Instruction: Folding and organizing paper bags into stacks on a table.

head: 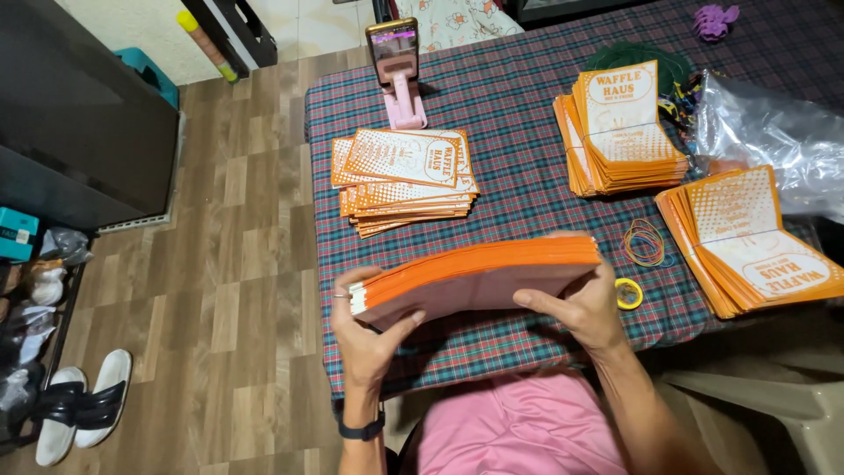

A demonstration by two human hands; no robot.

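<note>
I hold a thick stack of orange paper bags (479,273) edge-up above the near edge of a table with a plaid cloth (519,176). My left hand (369,330) grips the stack's left end, with a ring on one finger and a dark watch on the wrist. My right hand (580,308) grips its right end from below. Both hands are shut on the same stack.
Three more piles of orange-and-white printed bags lie on the cloth: centre-left (406,180), back right (620,127), far right (756,237). Loose rubber bands (644,242), a yellow tape roll (628,293), a phone on a pink stand (397,75), clear plastic wrap (774,141). Sandals (83,405) on the wooden floor.
</note>
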